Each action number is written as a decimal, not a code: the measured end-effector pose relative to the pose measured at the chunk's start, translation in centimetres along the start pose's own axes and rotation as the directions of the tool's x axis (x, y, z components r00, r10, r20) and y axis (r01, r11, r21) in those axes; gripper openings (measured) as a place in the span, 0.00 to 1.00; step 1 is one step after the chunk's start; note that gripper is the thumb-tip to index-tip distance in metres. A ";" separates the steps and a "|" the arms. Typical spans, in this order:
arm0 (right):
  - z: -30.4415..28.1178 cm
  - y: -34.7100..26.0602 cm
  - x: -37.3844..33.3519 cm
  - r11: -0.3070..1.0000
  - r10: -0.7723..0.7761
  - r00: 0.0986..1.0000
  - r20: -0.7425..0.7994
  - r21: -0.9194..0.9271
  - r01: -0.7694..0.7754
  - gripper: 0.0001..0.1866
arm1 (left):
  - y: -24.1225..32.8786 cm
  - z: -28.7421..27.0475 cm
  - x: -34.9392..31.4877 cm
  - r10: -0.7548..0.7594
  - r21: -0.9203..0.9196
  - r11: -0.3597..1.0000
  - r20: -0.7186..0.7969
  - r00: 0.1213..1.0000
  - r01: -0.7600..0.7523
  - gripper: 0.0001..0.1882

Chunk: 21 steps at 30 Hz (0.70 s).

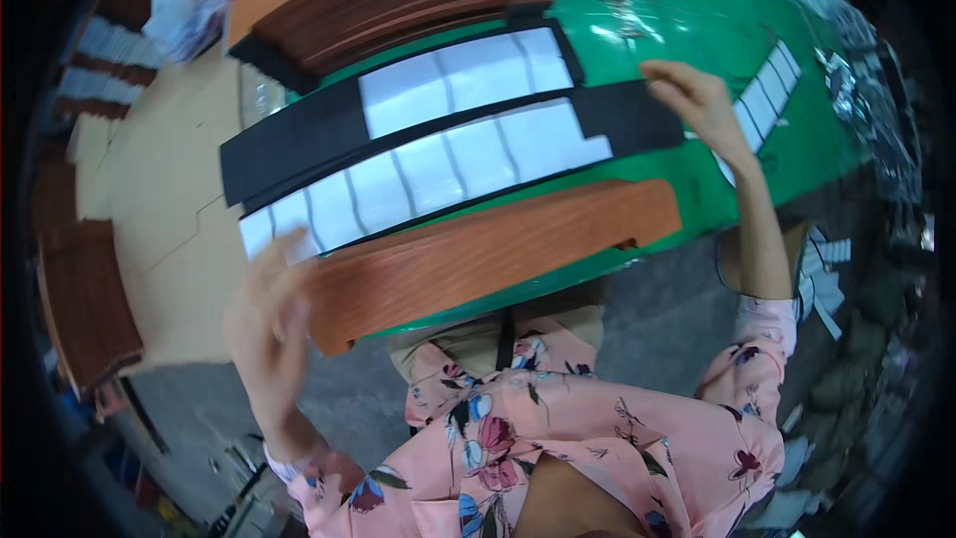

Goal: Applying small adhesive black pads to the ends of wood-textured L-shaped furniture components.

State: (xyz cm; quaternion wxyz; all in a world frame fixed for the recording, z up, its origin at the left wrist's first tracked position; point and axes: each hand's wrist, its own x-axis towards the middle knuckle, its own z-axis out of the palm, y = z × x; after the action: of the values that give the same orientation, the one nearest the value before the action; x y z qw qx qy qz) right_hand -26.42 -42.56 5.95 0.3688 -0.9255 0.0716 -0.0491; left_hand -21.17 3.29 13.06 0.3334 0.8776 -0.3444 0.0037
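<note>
My left hand (271,324) is smeared by motion beside the left end of a reddish-brown wooden piece (498,249) lying along the table's near edge. Its fingertips overlap the left end of a row of white rectangular pieces (428,179); whether they grip anything is unclear. My right hand (697,105) hovers over the right end of a black strip (632,125), its fingers stretched out leftward, with nothing visible in them. A second black strip (294,144) lies behind the near row and carries more white pieces (468,75) on its right part.
Wooden pieces with dark moulded edges (398,15) stand at the back of the green table (607,10). A slanted strip of white pieces (767,95) lies at right, near crumpled clear plastic (846,90). Left are cardboard (169,239) and plastic bags (186,10).
</note>
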 end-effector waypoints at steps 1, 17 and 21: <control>0.8 0.0 -0.6 0.999 -0.037 0.999 0.039 -0.026 0.038 0.13 | 1.6 0.8 -0.9 0.119 0.054 0.991 0.045 0.992 -0.121 0.16; 8.4 3.4 -0.7 0.599 -0.501 0.811 0.301 -0.556 0.577 0.06 | 5.1 8.5 -2.5 0.324 0.204 0.928 -0.036 0.945 -0.310 0.17; 8.8 4.4 -0.6 0.469 -0.557 0.761 0.332 -0.631 0.618 0.08 | 4.5 8.5 -2.7 0.315 0.183 0.935 -0.040 0.948 -0.303 0.15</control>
State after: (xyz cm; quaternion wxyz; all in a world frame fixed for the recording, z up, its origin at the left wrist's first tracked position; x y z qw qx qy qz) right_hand -26.13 -39.73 -3.47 -0.0542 -0.9606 -0.2520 -0.1044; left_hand -27.90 -2.50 8.48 0.2623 0.8377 -0.4646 0.1165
